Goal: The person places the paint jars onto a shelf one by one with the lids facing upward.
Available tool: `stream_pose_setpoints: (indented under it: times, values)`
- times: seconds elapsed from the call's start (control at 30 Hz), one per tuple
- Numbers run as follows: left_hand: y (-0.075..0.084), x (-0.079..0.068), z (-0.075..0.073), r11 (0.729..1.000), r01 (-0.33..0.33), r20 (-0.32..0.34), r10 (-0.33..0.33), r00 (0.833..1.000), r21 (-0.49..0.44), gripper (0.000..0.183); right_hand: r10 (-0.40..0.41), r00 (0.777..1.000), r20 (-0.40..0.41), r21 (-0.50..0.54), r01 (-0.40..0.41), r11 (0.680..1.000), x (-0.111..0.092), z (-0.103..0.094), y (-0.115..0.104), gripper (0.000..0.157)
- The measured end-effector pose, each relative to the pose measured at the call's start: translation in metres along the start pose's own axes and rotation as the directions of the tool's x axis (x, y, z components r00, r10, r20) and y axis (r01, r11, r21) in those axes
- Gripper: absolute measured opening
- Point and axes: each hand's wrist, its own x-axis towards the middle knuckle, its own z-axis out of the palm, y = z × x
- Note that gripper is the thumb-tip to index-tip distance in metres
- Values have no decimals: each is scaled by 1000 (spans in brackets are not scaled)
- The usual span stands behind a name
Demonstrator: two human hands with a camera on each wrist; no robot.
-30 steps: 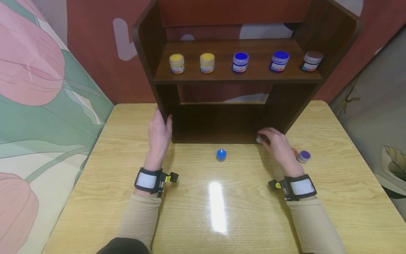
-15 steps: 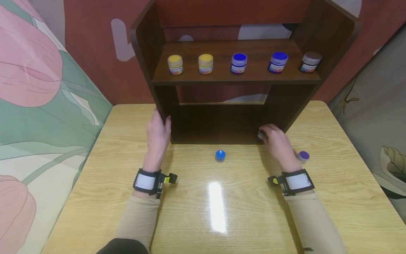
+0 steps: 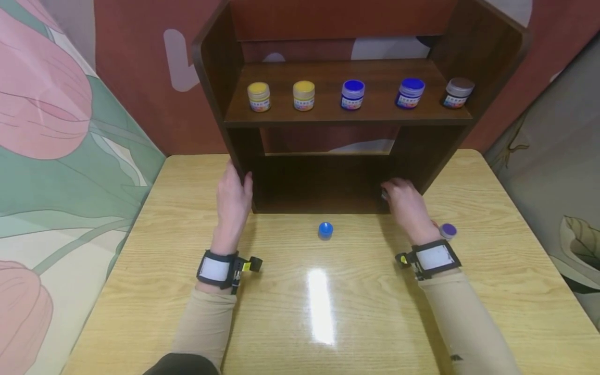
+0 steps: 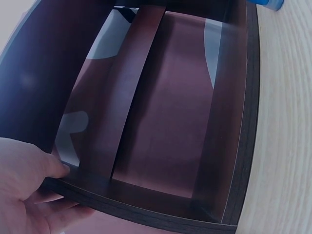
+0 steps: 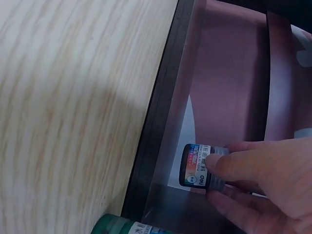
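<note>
My left hand (image 3: 233, 200) holds the left side panel of a dark brown wooden shelf (image 3: 349, 123), with the thumb on the inner face in the left wrist view. Inside the lower compartment, near its right wall, my right hand (image 3: 409, 204) pinches a small paint jar (image 5: 197, 165) by its lid end. That jar looks dark, with a colourful printed label; in the head view the fingers cover most of it. On the upper board stand two yellow-lidded jars (image 3: 259, 97) (image 3: 303, 96), two blue-lidded jars (image 3: 352, 95) (image 3: 410, 94) and a brown-lidded jar (image 3: 458, 92).
A blue-lidded jar (image 3: 325, 230) stands on the wooden table (image 3: 281, 312) before the shelf. Right of my right wrist sit a purple-lidded jar (image 3: 448, 230) and a mostly hidden reddish one. A green jar (image 5: 114, 225) shows low in the right wrist view. A patterned wall rises behind.
My right hand has moved forward, carrying the paint jar from the lower compartment's front edge deeper inside. The left hand keeps its hold on the side panel.
</note>
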Motion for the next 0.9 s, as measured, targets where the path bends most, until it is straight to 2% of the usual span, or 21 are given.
stream_pose_setpoints:
  times: [0.4,0.7,0.9]
  values:
    - [1,-1,0,1000,21,11,-21,1000,7,39,22,1000,13,-75,-21,997,1,3,4,29]
    - [1,0,0,1000,6,1,-6,1000,-7,38,93,995,25,-136,-88,987,1,4,1,22]
    - [2,0,0,1000,7,0,-7,1000,-7,37,111,993,24,-148,-107,983,2,7,0,14]
